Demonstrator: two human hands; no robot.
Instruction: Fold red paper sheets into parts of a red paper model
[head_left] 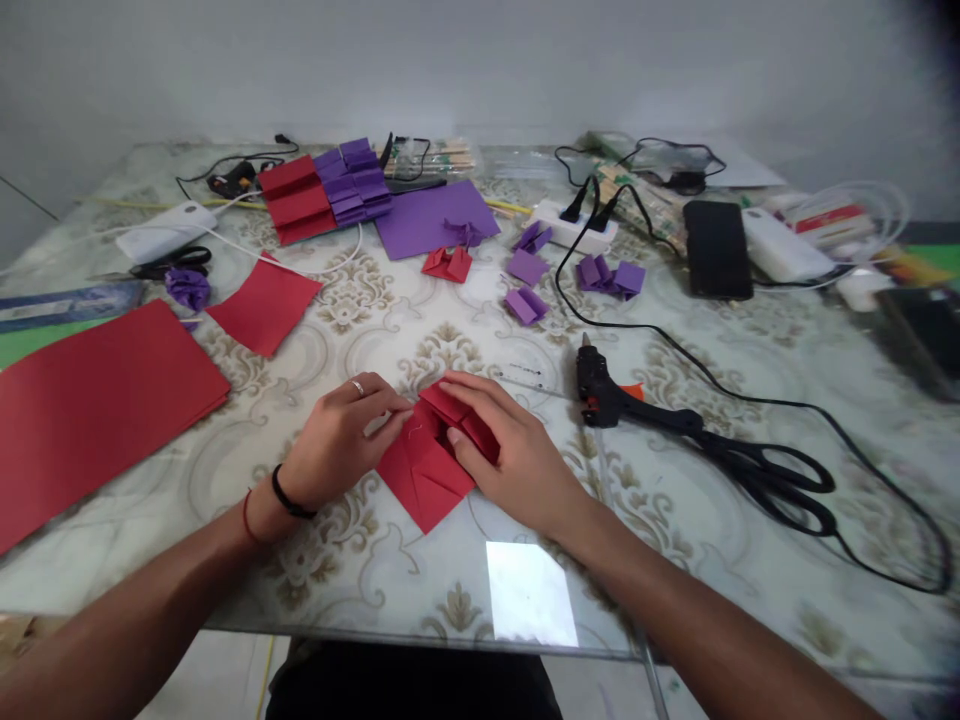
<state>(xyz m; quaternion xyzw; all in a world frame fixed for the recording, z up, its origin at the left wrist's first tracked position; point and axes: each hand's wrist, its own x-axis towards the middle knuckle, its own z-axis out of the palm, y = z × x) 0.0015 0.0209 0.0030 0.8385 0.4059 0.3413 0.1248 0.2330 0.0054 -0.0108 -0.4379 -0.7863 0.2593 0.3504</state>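
Observation:
A piece of red folded paper [425,478] with creases and raised flaps lies on the table in front of me. My left hand [346,425], with a ring and a black wristband, pinches at its upper left edge. A thin pale squiggle shows on the paper near those fingertips. My right hand [517,455] grips the folded flaps on the right side, thumb inside the fold and fingers over the top. Beyond the paper is a small folded red piece [448,264]. Several small folded purple pieces [526,306] sit to its right.
To the right lie a black glue gun [600,390] and black-handled scissors [780,480], with a cord looping around them. Red sheets [97,400] and a red square [264,305] are on the left. A power strip [574,228] and phone [717,250] stand farther back.

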